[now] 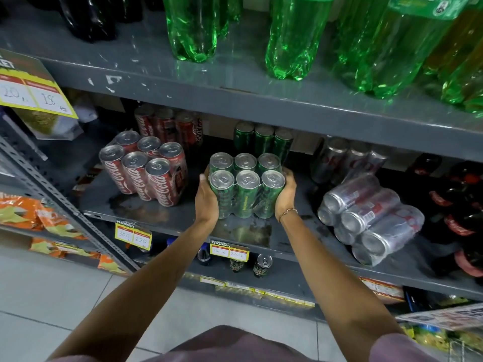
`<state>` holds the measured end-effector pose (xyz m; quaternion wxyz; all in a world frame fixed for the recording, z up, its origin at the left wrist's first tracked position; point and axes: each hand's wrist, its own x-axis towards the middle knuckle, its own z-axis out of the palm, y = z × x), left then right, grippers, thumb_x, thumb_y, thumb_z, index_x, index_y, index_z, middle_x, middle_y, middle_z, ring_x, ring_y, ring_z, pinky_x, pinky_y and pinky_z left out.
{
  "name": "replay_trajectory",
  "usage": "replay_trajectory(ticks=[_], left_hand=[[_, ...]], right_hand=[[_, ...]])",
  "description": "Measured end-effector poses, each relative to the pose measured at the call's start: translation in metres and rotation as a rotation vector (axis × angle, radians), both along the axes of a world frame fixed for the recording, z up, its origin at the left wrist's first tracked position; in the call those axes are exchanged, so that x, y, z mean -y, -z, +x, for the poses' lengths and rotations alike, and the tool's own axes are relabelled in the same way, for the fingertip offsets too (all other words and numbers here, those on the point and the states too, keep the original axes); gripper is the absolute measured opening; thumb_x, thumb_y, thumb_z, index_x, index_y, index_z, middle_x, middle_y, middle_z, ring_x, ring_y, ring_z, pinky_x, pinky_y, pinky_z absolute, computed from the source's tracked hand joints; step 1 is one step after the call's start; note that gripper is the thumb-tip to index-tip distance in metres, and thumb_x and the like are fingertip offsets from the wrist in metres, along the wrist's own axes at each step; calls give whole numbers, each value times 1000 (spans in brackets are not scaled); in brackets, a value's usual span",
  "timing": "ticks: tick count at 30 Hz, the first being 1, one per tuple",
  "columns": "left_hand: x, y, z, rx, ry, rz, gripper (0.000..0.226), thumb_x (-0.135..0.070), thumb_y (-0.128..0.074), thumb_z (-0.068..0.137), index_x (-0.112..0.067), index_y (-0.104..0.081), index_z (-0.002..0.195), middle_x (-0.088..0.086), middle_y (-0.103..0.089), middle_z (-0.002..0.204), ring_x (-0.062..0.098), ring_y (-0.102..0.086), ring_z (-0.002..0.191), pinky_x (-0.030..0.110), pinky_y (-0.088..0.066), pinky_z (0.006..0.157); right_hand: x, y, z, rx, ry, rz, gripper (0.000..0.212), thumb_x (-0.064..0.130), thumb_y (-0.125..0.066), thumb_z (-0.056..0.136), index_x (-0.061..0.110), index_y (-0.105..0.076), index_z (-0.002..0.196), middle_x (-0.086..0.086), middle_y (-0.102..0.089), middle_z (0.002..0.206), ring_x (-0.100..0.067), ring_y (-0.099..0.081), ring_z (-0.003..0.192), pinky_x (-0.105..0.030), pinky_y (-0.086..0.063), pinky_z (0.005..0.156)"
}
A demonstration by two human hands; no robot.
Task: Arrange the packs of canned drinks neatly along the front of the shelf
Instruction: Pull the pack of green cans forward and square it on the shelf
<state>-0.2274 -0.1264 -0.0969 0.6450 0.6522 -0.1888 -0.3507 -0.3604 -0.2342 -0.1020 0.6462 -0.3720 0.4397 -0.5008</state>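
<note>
A shrink-wrapped pack of green cans (245, 185) stands upright near the front middle of the grey shelf (162, 218). My left hand (206, 198) presses its left side and my right hand (286, 194) its right side, so both grip it. To the left stands an upright pack of red cola cans (146, 169), slightly turned. To the right a pack of silver cans (371, 218) lies on its side at the shelf's front edge. More red (167, 125), green (262, 139) and silver (347, 159) packs stand further back.
The shelf above (235, 95) carries large green bottles (295, 35) and overhangs the cans. Dark bottles with red labels (460, 205) fill the right end. Yellow price tags (133, 235) hang on the front edge. Single cans (262, 265) stand on the shelf below. Orange snack bags (34, 212) lie at left.
</note>
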Motion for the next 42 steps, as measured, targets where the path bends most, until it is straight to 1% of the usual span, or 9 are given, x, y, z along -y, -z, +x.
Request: replay_trajectory(ticks=[4, 8, 14, 19, 24, 28, 32, 35, 42], left_hand=[[-24, 8, -28, 94, 72, -138, 66, -57, -24, 94, -24, -13, 151, -1, -21, 157, 9, -25, 140, 37, -21, 118], [-35, 11, -39, 277, 216, -144, 97, -60, -49, 82, -19, 5, 150, 5, -15, 158, 16, -21, 144, 43, -23, 118], [-25, 5, 6, 380, 326, -3, 71, -34, -54, 91, -10, -17, 147, 11, -44, 142, 25, -46, 129, 38, -40, 105], [-18, -9, -1, 346, -20, 110, 53, -27, -55, 93, -1, -40, 136, 18, -48, 137, 31, -48, 125, 39, -39, 106], [-60, 2, -66, 316, 342, -1, 90, -58, -54, 82, -18, -9, 149, 1, -11, 154, 15, -14, 143, 32, -19, 114], [-51, 10, -69, 365, 591, 17, 115, -51, -65, 79, -22, 23, 147, -8, 33, 154, 5, 24, 141, 28, 3, 115], [-38, 13, -31, 225, 688, -14, 121, -57, -73, 67, -29, 11, 150, -8, 0, 161, 9, -12, 146, 37, -17, 120], [-27, 9, 3, 261, 704, 3, 96, -66, -73, 59, -33, -34, 140, -16, -51, 136, 1, -47, 127, 24, -40, 105], [-8, 18, 55, 262, 302, 29, 47, -17, -68, 84, -11, -55, 129, 11, -61, 128, 19, -57, 117, 29, -44, 97]], right_hand=[[2, -2, -9, -70, -12, -54, 22, 12, -37, 92, 13, -58, 95, -8, -61, 92, -23, -57, 85, -34, -47, 80], [11, -13, -15, -107, -255, 145, 60, 56, -31, 92, 13, -58, 124, -11, -64, 119, -26, -60, 108, -40, -49, 94], [2, -17, -15, -335, -231, 67, 71, 62, -18, 92, 16, -33, 145, -6, -35, 152, -18, -32, 139, -36, -21, 118], [-1, -16, -36, -450, -184, 110, 72, 60, -17, 93, 13, -21, 148, -5, -23, 157, -21, -24, 143, -33, -18, 115], [-7, -14, -47, -506, -302, 84, 78, 67, -17, 89, 16, -27, 147, -3, -28, 156, -21, -28, 142, -40, -17, 119], [-31, -6, -42, -382, -189, 56, 76, 63, -14, 91, 12, -35, 144, -7, -38, 151, -22, -34, 139, -41, -22, 118], [-83, 1, -16, -378, 206, -58, 61, 45, -16, 99, 5, -37, 140, -12, -38, 149, -24, -30, 140, -36, -18, 118], [-124, 5, 14, -511, 389, -71, 44, 31, -25, 101, -2, -51, 112, -20, -55, 120, -33, -47, 117, -34, -29, 97], [-156, 9, 30, -509, 78, -305, 37, 32, -28, 100, 12, -49, 122, 3, -40, 114, -14, -42, 107, -30, -31, 99]])
